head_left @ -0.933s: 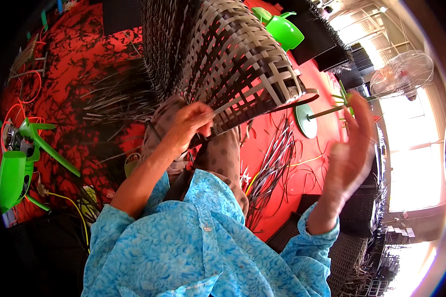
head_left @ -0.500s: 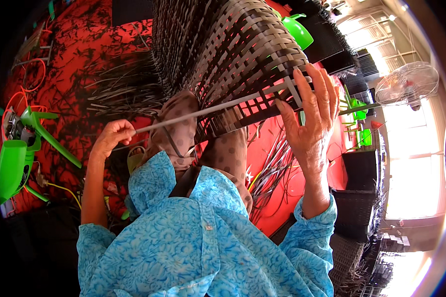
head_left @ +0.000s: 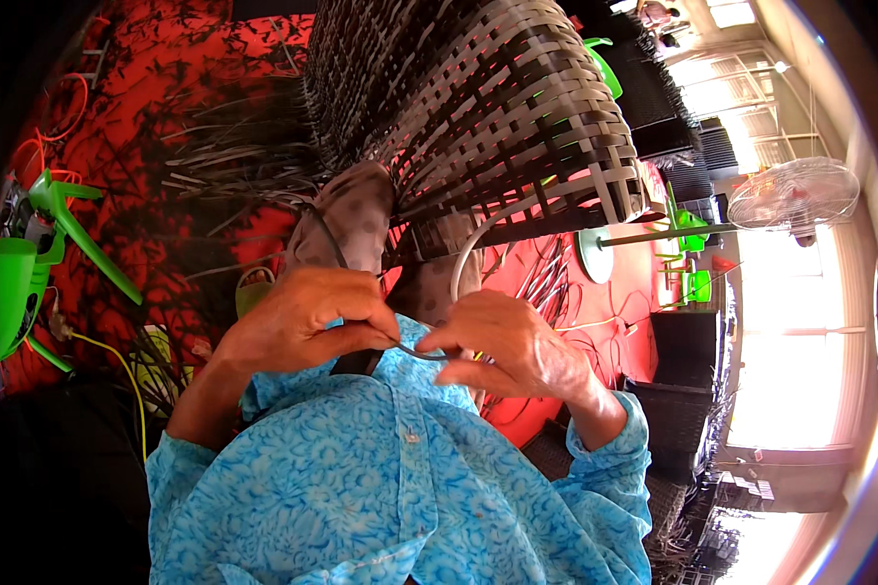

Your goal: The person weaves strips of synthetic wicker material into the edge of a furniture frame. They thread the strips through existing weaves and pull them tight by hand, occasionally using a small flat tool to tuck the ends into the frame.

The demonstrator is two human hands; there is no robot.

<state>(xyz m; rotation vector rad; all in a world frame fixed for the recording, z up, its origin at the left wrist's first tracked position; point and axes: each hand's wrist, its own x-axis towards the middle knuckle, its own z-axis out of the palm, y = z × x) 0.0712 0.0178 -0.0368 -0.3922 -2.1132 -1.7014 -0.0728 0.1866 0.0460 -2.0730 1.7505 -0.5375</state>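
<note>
A large woven piece (head_left: 546, 107) of flat brown and grey plastic strips stands tilted between my knees, its corner edge toward the right. From that edge a loose grey weaving strip (head_left: 465, 249) bends in a curve down to my hands. Above my lap, my left hand (head_left: 312, 317) pinches a strip between thumb and fingers. Close beside it, my right hand (head_left: 517, 351) has the thumb and fingers around the same short, bent stretch. Part of the strip is hidden behind the right hand.
Loose dark strips (head_left: 234, 156) lie bundled on the red floor at left, among scattered offcuts. A green plastic chair (head_left: 15, 292) is at far left. A standing fan (head_left: 795, 195) and stacked dark woven pieces (head_left: 688, 390) are at right; a yellow cord (head_left: 132, 366) runs at left.
Both hands have come together over my lap; the left moved right, the right came down from the woven corner. The strip, stretched taut before, now hangs in a curve.
</note>
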